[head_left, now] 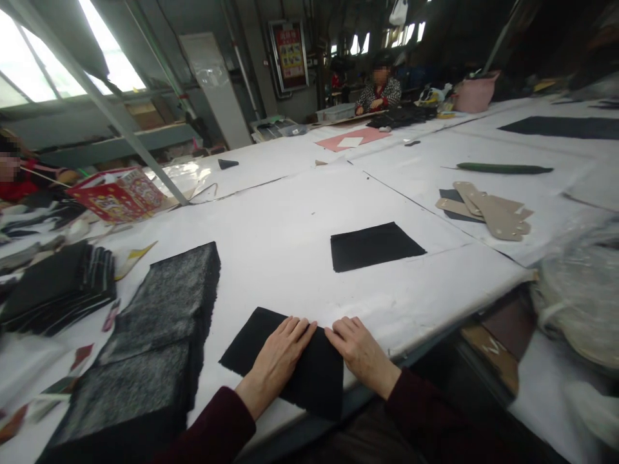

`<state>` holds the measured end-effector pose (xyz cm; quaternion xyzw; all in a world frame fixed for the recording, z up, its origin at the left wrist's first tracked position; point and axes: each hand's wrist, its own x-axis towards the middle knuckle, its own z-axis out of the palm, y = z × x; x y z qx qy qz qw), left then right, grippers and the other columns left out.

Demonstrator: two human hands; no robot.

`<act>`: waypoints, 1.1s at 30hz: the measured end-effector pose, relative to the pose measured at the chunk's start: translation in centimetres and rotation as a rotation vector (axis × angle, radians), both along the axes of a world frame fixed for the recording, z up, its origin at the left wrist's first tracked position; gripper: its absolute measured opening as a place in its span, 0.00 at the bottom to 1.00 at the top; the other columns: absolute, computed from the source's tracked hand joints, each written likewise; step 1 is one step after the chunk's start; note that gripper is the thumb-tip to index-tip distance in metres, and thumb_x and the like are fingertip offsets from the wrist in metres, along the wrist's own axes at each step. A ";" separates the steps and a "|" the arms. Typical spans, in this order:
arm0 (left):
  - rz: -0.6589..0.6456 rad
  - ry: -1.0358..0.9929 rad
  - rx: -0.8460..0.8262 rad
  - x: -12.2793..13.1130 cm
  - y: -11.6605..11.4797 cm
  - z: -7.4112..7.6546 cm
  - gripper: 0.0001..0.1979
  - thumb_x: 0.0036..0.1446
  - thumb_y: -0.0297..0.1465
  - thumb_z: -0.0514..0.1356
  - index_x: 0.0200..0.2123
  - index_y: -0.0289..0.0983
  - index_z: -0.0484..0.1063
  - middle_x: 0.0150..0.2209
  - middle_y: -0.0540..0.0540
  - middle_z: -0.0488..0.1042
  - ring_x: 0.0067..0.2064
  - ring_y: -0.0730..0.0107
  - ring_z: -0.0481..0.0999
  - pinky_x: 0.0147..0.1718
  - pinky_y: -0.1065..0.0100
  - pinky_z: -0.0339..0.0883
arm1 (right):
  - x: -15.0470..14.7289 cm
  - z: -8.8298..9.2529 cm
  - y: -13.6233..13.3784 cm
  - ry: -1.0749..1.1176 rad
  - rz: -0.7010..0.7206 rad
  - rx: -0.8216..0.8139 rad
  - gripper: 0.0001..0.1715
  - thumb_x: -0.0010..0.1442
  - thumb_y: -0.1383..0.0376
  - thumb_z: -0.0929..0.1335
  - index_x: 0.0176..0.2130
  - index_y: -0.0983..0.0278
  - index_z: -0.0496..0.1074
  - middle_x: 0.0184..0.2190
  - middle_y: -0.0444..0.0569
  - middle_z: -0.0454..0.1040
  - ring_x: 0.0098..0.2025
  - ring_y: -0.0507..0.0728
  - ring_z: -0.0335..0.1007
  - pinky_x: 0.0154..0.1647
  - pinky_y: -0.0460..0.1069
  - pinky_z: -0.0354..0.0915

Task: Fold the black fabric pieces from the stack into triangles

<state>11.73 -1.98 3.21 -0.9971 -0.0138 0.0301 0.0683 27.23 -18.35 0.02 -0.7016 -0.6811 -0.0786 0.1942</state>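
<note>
A black fabric piece (251,348) lies at the near edge of the white table (290,238). My left hand (278,357) rests flat on it, fingers stretched out and together. My right hand (358,351) lies flat on the same piece just to the right, fingertips almost touching the left hand's. Neither hand grips anything. A second black fabric piece (372,246) lies flat farther out on the table. A thick stack of dark grey fabric pieces (159,335) stands to the left of my hands.
Tan pattern pieces (488,209) and a long green object (503,169) lie at the right. A red box (118,193) and dark striped cloth (53,287) sit at the left. A plastic-wrapped bundle (580,290) is at the right edge. People sit at the far end (380,90) and the left (14,174).
</note>
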 end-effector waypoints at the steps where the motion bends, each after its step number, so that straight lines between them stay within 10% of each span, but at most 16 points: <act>1: 0.001 0.009 0.001 0.1 -0.1 0.0 0.28 0.61 0.21 0.49 0.65 0.38 0.54 0.54 0.43 0.67 0.55 0.62 0.66 0.61 0.59 0.56 | 0.1 0.0 -0.1 -0.003 -0.001 0.003 0.16 0.62 0.74 0.63 0.50 0.68 0.69 0.36 0.51 0.67 0.39 0.58 0.57 0.41 0.54 0.56; 15: 0.006 0.025 0.135 0.7 -1.6 -0.2 0.40 0.55 0.19 0.51 0.68 0.47 0.43 0.53 0.40 0.65 0.56 0.53 0.67 0.60 0.48 0.57 | 0.9 -0.3 -4.4 0.263 -0.185 0.049 0.15 0.62 0.76 0.61 0.44 0.65 0.72 0.38 0.51 0.68 0.42 0.58 0.60 0.44 0.54 0.56; 22: 0.023 0.003 0.089 0.4 -1.4 -0.8 0.40 0.55 0.19 0.50 0.69 0.46 0.42 0.56 0.41 0.64 0.58 0.53 0.64 0.62 0.48 0.55 | -2.2 0.4 -1.2 0.285 -0.253 0.054 0.21 0.65 0.72 0.61 0.57 0.66 0.65 0.45 0.54 0.68 0.47 0.61 0.61 0.48 0.57 0.57; 29: 0.255 0.060 -0.035 -3.4 5.4 1.0 0.39 0.49 0.12 0.46 0.64 0.40 0.58 0.60 0.43 0.65 0.60 0.57 0.64 0.64 0.53 0.52 | -3.4 -0.3 -0.6 0.187 -0.281 0.107 0.22 0.64 0.69 0.63 0.57 0.63 0.64 0.48 0.52 0.70 0.48 0.61 0.61 0.53 0.60 0.52; 33: 0.391 0.037 -0.194 -3.1 8.5 2.6 0.20 0.63 0.25 0.48 0.54 0.43 0.70 0.53 0.45 0.71 0.54 0.59 0.70 0.60 0.50 0.55 | -2.5 0.1 0.9 0.181 -0.252 0.194 0.11 0.57 0.69 0.68 0.42 0.61 0.70 0.36 0.46 0.71 0.38 0.58 0.62 0.45 0.56 0.53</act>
